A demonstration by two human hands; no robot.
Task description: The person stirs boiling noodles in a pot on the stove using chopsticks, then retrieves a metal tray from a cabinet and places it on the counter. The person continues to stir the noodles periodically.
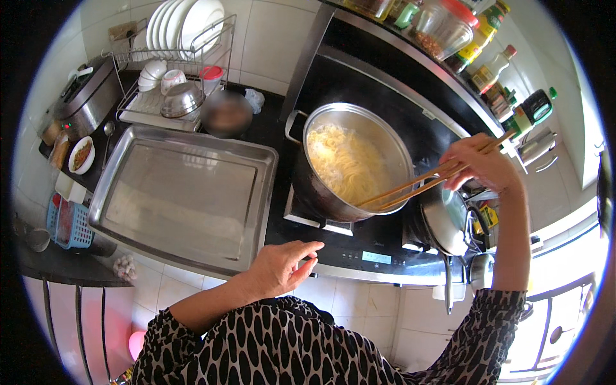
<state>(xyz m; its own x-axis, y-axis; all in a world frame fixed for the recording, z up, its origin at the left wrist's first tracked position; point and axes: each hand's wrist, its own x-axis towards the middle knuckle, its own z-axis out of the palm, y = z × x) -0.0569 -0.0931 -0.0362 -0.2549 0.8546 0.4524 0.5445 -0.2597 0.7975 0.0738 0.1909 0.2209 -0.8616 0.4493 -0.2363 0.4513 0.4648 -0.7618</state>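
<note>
My right hand [483,166] grips a pair of long wooden cooking chopsticks [417,188], whose lower ends reach into a large metal pot [315,190]. Yellow noodles [346,168] lie in foamy, steaming liquid inside it. The chopstick tips are hard to make out at the near side of the pot. In front of the cooktop's front edge, my left hand [281,269] hangs with its fingers loosely bent and nothing in them. To the left of the pot, a large rectangular stainless steel tray [183,202] rests on the counter.
A lidded pan [440,221] stands on the right of the black gas cooktop [308,236]. Behind the tray is a wire dish rack [211,48] with plates and bowls. Bottles and jars [445,29] line the range hood [385,62]. A small bowl [82,155] sits at left.
</note>
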